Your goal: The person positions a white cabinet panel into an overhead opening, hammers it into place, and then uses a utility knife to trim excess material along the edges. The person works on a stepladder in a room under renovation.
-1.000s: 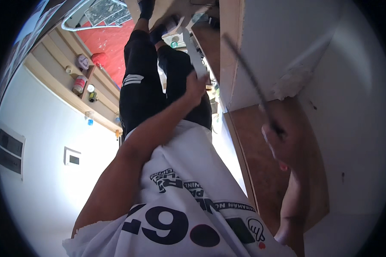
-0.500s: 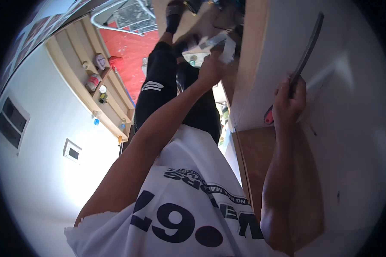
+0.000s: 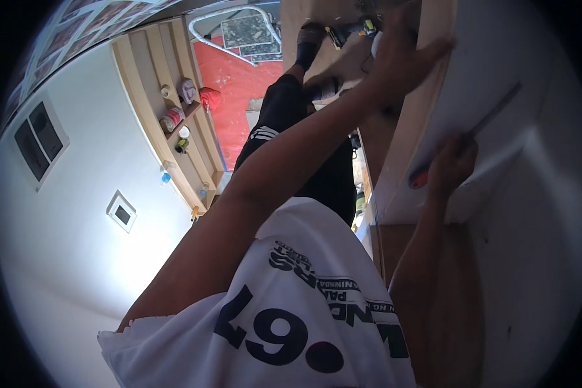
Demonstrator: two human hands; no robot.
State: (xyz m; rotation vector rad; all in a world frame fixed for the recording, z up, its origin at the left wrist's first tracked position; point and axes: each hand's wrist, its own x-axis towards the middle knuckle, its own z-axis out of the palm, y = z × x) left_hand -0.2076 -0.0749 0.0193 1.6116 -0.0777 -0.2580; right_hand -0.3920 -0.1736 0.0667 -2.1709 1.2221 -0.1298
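Note:
Up at the top right, my left hand [image 3: 401, 61] is open, its thumb and fingers spread beside the edge of a pale wooden panel [image 3: 427, 97]. Whether the fingertips touch the wood I cannot tell. Lower and to the right, my right hand [image 3: 454, 161] is wrapped round the handle of a long narrow-bladed tool [image 3: 496, 111]. Its handle end is black and red, and the thin grey blade points up and to the right, in front of a white surface [image 3: 537, 187]. Blade teeth are too blurred to make out.
Yellow-and-black power tools [image 3: 335, 37] lie on a wooden surface near my foot [image 3: 310, 42]. A step stool [image 3: 252, 35] stands on red floor covering [image 3: 216, 81]. At left are a wooden shelf frame [image 3: 136, 84] with rolls and bottles, and a wall panel [image 3: 121, 212].
My left hand has moved up and right to the wooden panel's edge; its fingers are now spread, and a white strip formerly beside it no longer shows. The bladed tool has tilted further right.

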